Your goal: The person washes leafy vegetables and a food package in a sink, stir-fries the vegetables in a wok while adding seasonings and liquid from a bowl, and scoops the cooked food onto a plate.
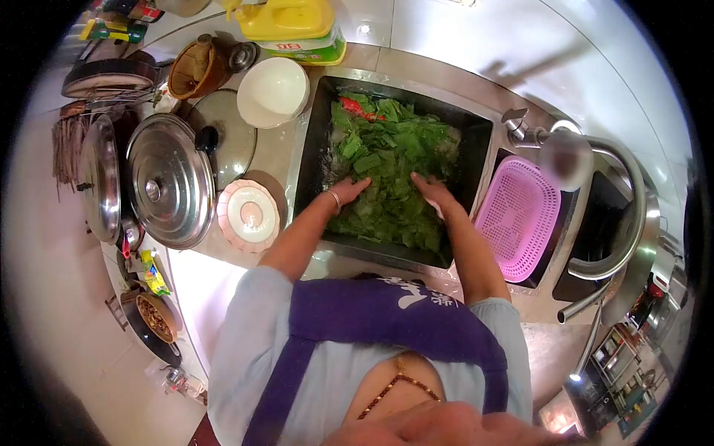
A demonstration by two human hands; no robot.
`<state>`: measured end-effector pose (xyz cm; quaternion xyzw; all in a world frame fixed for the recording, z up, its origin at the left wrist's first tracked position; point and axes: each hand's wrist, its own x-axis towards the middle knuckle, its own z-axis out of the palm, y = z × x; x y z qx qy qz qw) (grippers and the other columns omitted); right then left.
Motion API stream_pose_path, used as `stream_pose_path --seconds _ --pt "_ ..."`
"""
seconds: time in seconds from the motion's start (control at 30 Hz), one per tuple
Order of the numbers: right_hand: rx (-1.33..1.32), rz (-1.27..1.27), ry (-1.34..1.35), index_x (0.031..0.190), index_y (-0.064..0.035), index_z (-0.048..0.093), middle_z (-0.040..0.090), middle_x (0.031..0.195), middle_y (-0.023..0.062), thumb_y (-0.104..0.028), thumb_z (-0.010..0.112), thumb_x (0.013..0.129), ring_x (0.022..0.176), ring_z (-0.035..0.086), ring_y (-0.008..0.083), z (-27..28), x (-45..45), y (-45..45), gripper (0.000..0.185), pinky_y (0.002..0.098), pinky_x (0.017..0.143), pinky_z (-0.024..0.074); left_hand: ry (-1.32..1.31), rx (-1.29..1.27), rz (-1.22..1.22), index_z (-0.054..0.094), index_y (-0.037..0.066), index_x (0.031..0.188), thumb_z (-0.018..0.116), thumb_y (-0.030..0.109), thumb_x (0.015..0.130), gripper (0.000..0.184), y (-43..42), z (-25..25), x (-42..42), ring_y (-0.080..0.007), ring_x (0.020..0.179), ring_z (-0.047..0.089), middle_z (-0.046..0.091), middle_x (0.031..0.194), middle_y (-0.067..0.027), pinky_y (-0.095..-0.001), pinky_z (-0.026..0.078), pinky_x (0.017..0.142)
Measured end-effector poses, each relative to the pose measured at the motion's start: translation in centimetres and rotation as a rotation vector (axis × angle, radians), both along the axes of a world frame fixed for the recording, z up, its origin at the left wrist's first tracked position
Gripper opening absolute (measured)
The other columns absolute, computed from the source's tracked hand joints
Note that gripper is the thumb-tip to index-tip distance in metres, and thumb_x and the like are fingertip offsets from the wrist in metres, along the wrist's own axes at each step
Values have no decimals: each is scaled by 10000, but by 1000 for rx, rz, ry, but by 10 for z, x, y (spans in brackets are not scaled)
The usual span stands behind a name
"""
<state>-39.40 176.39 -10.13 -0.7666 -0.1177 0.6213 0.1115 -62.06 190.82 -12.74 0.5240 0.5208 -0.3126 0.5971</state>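
A dark sink (470, 132) is filled with water and chopped green leaves (398, 149), and a red piece, perhaps a pepper (357, 109), shows at its far left corner. My left hand (348, 193) reaches into the leaves from the left, its thumb stretched out and a bracelet at the wrist. Opposite it, my right hand (433, 192) touches the leaves, with the thumb held apart. Both hands look open, though leaves hide part of their fingers.
A pink plastic basket (520, 215) sits right of the sink, near the curved faucet (632, 186). On the left counter are a white bowl (273, 93), a pink-rimmed plate (249, 216) and metal lids (169, 181). A yellow jug (294, 30) stands behind.
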Motion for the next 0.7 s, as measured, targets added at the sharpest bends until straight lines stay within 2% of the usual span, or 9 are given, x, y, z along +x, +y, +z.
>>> stream_pose_path --seconds 0.17,0.23,0.3,0.33,0.43,0.47,0.57,0.63,0.7 --pt "-7 -339 151 1457 -69 137 112 1510 165 -691 562 730 1347 221 392 7 -51 12 1047 605 985 299 -69 -283 351 25 49 1458 496 600 831 959 -35 2 24 -357 1375 162 80 1514 -175 -551 262 1038" --pt "81 -400 162 1462 -75 115 101 1513 159 -650 594 730 1336 250 389 16 -64 21 1047 628 943 327 -47 -157 497 53 100 1466 429 547 885 824 -48 8 37 -363 1354 224 115 1513 -161 -553 273 1024" --pt "262 -533 135 1367 -23 337 301 1423 182 -522 638 757 1252 369 372 35 -78 24 844 504 921 398 -58 -102 649 81 141 1468 404 583 883 801 -53 27 45 -357 1348 246 138 1512 -145 -604 259 999" --pt "367 -542 130 1321 -6 396 351 1386 187 -497 645 762 1234 384 367 41 -81 26 785 476 923 400 -142 -70 738 120 81 1462 387 436 933 691 -52 53 49 -340 1314 315 227 1477 -182 -454 354 995" --pt "716 -490 -99 1107 52 546 486 1233 202 -373 641 795 1146 459 323 62 -95 28 535 394 904 409 -164 186 721 152 -14 1417 418 548 895 812 -62 90 43 -353 1272 367 301 1431 -194 -486 361 967" --pt "803 -414 -258 1110 57 541 481 1231 211 -363 638 796 1138 468 321 78 -98 29 533 396 903 408 -400 193 851 245 -3 1404 376 385 937 621 -66 74 40 -346 1134 494 406 1348 -222 -437 368 970" --pt "1021 -337 -523 1131 74 521 474 1221 242 -353 625 802 1128 477 332 116 -112 25 549 401 908 405 -753 308 866 350 -54 1312 385 371 930 573 -79 96 29 -350 970 561 516 1196 -236 -439 385 944" --pt "1016 -374 -484 1133 63 516 478 1193 231 -328 616 811 1075 487 317 117 -116 22 516 397 887 406 -736 474 589 399 -66 1236 394 338 925 510 -74 79 20 -345 885 574 555 1107 -227 -435 415 900" --pt "868 -447 -295 1118 29 522 489 1146 186 -277 607 823 970 507 275 84 -117 19 433 385 840 409 -445 505 460 388 -34 1268 390 321 925 494 -81 73 20 -351 975 546 519 1172 -231 -432 417 900"
